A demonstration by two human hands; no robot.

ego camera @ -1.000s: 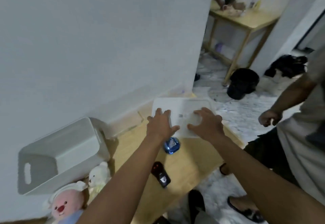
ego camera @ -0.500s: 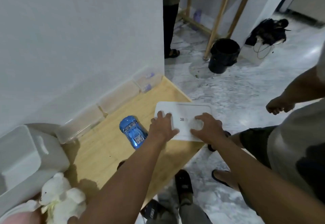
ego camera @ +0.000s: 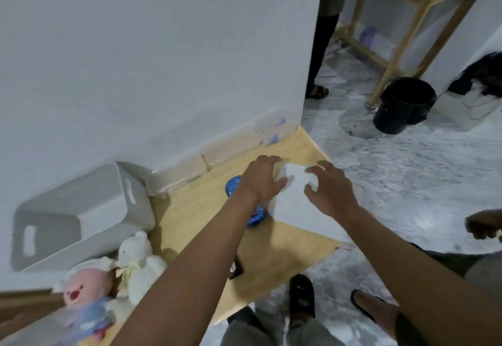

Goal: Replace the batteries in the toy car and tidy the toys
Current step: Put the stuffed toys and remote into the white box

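A flat white box (ego camera: 296, 210) lies near the right edge of the wooden table (ego camera: 195, 210). My left hand (ego camera: 260, 180) curls over its far left corner, thumb on top. My right hand (ego camera: 328, 191) sits over the box's right side with bent fingers, fingertips on its top. The blue toy car (ego camera: 255, 218) lies just left of the box, mostly hidden under my left wrist. A black remote (ego camera: 237, 268) shows partly from under my left forearm. At the left, a white bin (ego camera: 81, 210) lies tipped on its side, with a white plush bear (ego camera: 138, 264) and a pink plush doll (ego camera: 84, 296) in front of it.
Clear plastic containers (ego camera: 231, 147) line the wall behind the table. Another person stands close on the right, a hand (ego camera: 483, 226) and a sandalled foot (ego camera: 377, 310) in view. A black bucket (ego camera: 404, 104) stands by a wooden table's leg (ego camera: 394, 55) farther back.
The view swung left and down. The white box has turned on the table, and my left hand went from lying flat on it to curling over its corner. The car is now under my wrist.
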